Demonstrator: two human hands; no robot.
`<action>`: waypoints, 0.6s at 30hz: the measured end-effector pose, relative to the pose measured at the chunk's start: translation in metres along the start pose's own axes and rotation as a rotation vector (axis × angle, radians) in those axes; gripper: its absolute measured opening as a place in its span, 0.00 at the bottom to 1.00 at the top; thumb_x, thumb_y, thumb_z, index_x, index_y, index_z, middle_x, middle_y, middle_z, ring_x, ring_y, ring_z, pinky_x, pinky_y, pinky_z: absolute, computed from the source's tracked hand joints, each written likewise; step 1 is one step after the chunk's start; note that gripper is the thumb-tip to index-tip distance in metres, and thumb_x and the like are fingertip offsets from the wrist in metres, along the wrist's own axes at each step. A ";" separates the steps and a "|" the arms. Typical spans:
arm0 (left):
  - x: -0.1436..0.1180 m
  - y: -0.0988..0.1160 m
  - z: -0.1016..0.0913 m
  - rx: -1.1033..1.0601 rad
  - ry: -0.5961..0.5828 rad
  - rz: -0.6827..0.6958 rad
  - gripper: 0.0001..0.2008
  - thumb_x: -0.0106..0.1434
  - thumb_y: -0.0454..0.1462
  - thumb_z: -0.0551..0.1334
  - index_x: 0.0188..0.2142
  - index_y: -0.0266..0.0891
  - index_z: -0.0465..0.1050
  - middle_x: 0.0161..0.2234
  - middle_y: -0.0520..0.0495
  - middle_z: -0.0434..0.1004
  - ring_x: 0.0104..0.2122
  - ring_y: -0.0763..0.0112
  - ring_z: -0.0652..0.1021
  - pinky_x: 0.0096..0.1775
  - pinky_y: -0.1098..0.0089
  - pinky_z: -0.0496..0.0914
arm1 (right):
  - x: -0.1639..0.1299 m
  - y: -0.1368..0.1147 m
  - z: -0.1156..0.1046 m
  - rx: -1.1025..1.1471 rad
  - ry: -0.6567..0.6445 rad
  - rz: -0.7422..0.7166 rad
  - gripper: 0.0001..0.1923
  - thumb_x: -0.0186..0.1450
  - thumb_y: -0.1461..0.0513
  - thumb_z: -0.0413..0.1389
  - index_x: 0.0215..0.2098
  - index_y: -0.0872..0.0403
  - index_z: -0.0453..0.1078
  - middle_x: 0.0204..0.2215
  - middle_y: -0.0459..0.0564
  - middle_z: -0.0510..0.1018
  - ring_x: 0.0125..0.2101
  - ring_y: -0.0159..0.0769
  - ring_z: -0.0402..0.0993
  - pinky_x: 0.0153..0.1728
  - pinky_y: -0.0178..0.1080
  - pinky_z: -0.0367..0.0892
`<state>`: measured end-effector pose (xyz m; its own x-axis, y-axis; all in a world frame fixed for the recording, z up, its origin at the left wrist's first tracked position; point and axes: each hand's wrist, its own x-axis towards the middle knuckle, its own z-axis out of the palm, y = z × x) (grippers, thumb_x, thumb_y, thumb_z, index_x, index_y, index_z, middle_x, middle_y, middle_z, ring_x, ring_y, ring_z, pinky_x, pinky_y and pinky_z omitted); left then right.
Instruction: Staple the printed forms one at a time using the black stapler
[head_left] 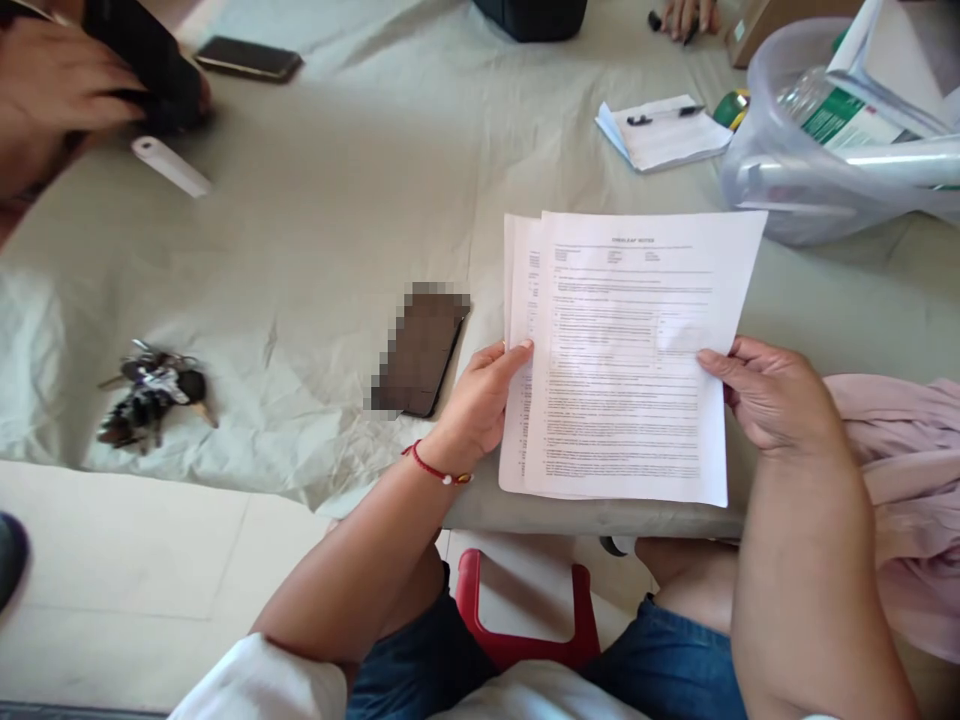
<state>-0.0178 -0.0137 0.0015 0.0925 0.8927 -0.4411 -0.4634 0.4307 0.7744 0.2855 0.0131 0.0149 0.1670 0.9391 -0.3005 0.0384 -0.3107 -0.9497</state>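
Observation:
Several printed sheets of paper (626,400) are held up over the table's front edge, fanned a little so that the ones behind show on the left. My left hand (487,390) is closed on their left edge, thumb on top. On the right edge, my right hand (772,390) pinches the sheets, with its thumb on the front page and its fingers behind. Just left of my left hand lies a dark phone (424,355), partly blurred out. Farther left on the cloth rests a bunch of keys (154,390).
Other people's hands show at upper left (60,80) and top right (686,18). A cloth-covered table (315,200) bears another phone (249,58), a white stick-shaped item (171,166), a notepad with a pen (667,135) and a plastic basket (780,205). Pink fabric (900,480) hangs at right.

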 end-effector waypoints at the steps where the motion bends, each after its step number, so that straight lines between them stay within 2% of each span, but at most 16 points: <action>1: 0.001 0.000 -0.001 0.006 0.000 0.001 0.18 0.63 0.47 0.76 0.44 0.35 0.85 0.44 0.35 0.91 0.49 0.46 0.89 0.51 0.53 0.83 | 0.001 0.002 -0.001 -0.028 0.003 -0.007 0.18 0.53 0.51 0.80 0.36 0.50 0.86 0.37 0.51 0.90 0.36 0.44 0.84 0.47 0.49 0.81; 3: 0.001 -0.001 -0.002 0.025 -0.024 0.010 0.17 0.63 0.48 0.76 0.42 0.36 0.85 0.42 0.35 0.91 0.47 0.48 0.89 0.50 0.54 0.83 | 0.003 0.006 -0.004 -0.078 0.045 -0.053 0.14 0.57 0.52 0.78 0.34 0.49 0.86 0.35 0.50 0.89 0.33 0.42 0.82 0.44 0.47 0.80; 6: 0.000 -0.001 -0.002 0.044 -0.055 0.023 0.17 0.63 0.48 0.76 0.41 0.36 0.85 0.41 0.36 0.91 0.45 0.50 0.89 0.50 0.54 0.83 | 0.009 0.008 -0.009 -0.037 0.200 -0.131 0.09 0.56 0.57 0.77 0.33 0.49 0.86 0.33 0.47 0.88 0.32 0.39 0.79 0.43 0.44 0.78; 11: -0.001 0.003 -0.001 0.038 -0.040 -0.001 0.13 0.62 0.41 0.75 0.42 0.35 0.86 0.42 0.37 0.91 0.45 0.50 0.89 0.50 0.54 0.82 | 0.016 0.000 -0.021 0.205 0.385 -0.121 0.12 0.47 0.65 0.76 0.30 0.52 0.84 0.31 0.48 0.86 0.30 0.36 0.79 0.38 0.42 0.79; 14: -0.001 0.004 -0.001 0.025 -0.043 -0.008 0.11 0.57 0.35 0.74 0.40 0.36 0.86 0.42 0.37 0.91 0.46 0.47 0.89 0.52 0.51 0.82 | 0.021 -0.003 -0.028 0.333 0.478 -0.181 0.12 0.47 0.68 0.72 0.30 0.54 0.82 0.32 0.47 0.86 0.31 0.34 0.80 0.37 0.38 0.81; 18: 0.001 0.002 -0.002 0.009 -0.008 0.032 0.15 0.52 0.33 0.76 0.41 0.37 0.86 0.42 0.40 0.91 0.47 0.47 0.89 0.54 0.49 0.82 | 0.023 -0.003 -0.033 0.397 0.501 -0.208 0.12 0.48 0.69 0.70 0.33 0.56 0.83 0.34 0.47 0.87 0.35 0.32 0.83 0.40 0.33 0.82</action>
<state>-0.0207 -0.0124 0.0017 0.0848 0.9072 -0.4121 -0.4582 0.4028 0.7924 0.3222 0.0306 0.0133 0.6359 0.7622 -0.1210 -0.2297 0.0372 -0.9725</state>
